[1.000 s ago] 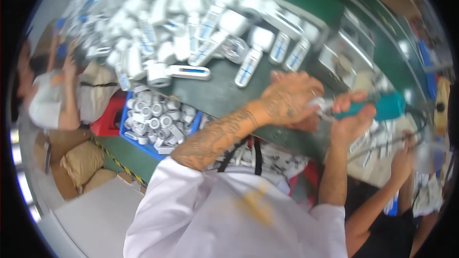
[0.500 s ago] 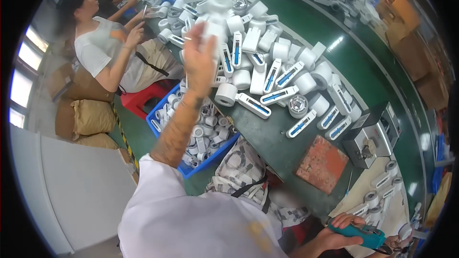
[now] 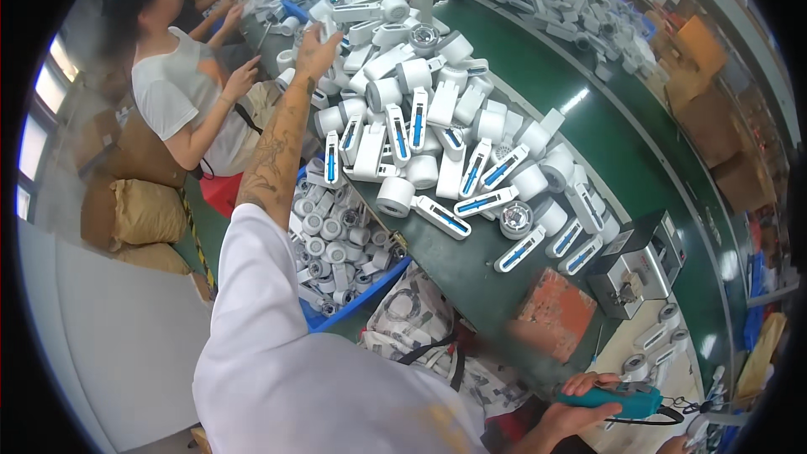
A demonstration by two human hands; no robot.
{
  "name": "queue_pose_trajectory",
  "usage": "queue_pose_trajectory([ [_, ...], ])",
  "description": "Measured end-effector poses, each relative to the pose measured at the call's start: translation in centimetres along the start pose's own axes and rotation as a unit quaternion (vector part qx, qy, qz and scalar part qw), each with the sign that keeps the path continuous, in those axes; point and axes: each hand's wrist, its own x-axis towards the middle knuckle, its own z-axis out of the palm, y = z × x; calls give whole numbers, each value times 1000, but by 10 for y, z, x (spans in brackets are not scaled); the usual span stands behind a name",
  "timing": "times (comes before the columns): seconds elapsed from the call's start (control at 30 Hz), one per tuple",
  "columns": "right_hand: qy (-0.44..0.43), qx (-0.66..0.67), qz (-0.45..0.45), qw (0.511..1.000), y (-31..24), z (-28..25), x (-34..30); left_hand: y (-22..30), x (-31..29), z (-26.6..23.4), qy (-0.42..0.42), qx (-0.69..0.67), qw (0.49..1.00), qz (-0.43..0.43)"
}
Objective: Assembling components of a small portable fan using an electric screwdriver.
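Observation:
My left hand point(image 3: 318, 55) is stretched out to the far left side of a big heap of white plastic devices point(image 3: 412, 124). Its fingers are closed around a white plastic part point(image 3: 323, 17), whose full shape is hard to make out. Many devices in the heap pair a round drum with a flat handle carrying a blue strip. At the lower right, my right hand point(image 3: 588, 410) grips a teal corded handheld tool point(image 3: 630, 400), thumb along the near side and fingers over the far side.
A reddish block point(image 3: 556, 314) lies on the dark green table point(image 3: 458, 277), beside a grey metal fixture point(image 3: 632, 273). A blue bin point(image 3: 357, 306) full of white parts stands below left. A co-worker point(image 3: 181, 88) sits at the left; another person's hand point(image 3: 698, 430) shows lower right.
My left hand has moved left across the heap, and its blur has lessened. My right hand keeps hold of the teal tool. The whole view has shifted slightly.

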Motion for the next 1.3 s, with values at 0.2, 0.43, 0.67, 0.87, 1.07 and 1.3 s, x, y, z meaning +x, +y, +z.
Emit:
queue_pose_trajectory([
  [0.2, 28, -24, 22, 999, 0, -3, -10, -17, -6, -17, -33, 60, 998, 3],
  [0.43, 25, 83, 69, 994, 5, -52, -14, 104, -63, 28, 17, 13, 949, 315],
  [0.67, -42, -62, 63, 995, -20, -35, 6, 314, -333, 52, -381, -236, 848, 283],
  [0.87, -9, 3, 27, 1000, -41, -85, -31, 414, -530, 153, -553, -234, 670, 437],
  [1.07, -8, -6, 8, 1000, -49, -118, -60, 442, -629, 194, -622, -37, 642, 447],
  [1.3, 56, -24, 48, 997, -61, -113, -43, 415, -604, 174, -584, -177, 696, 378],
])
